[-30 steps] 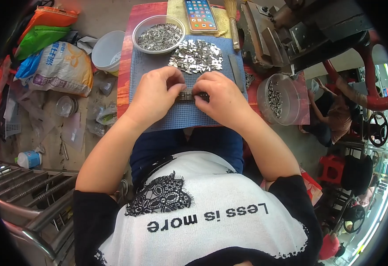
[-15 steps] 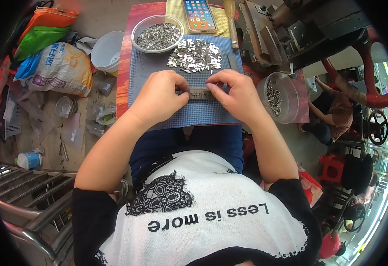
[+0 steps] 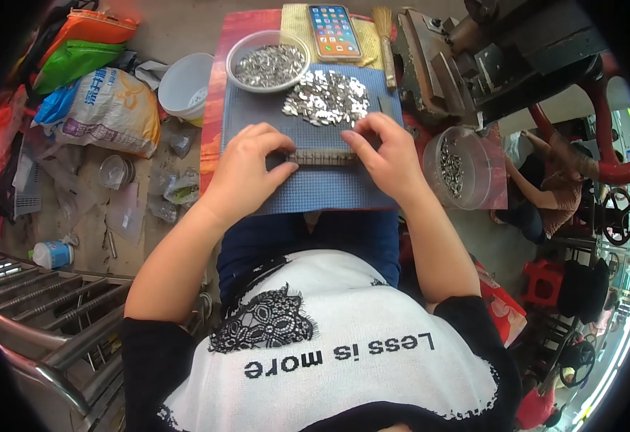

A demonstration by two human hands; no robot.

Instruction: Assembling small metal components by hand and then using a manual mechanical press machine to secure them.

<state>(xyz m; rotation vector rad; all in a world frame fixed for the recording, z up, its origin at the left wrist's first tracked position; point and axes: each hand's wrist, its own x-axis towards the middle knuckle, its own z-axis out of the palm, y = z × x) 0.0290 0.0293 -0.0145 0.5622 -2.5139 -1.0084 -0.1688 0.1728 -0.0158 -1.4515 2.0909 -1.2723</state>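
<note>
A row of small metal pieces (image 3: 322,156) lies stacked edge to edge in a short bar on the blue-grey mat (image 3: 257,115) across the person's lap, held between both hands. The left hand (image 3: 246,169) pinches its left end, fingers closed on it; the right hand (image 3: 387,155) presses the right end, fingers curled around it. Beyond, a loose heap of silver pieces (image 3: 327,97) waits unsorted, so the work looks only partly done. A clear bowl (image 3: 269,61) and a round tub (image 3: 459,167) hold more pieces, and a smartphone (image 3: 334,31) lies above.
</note>
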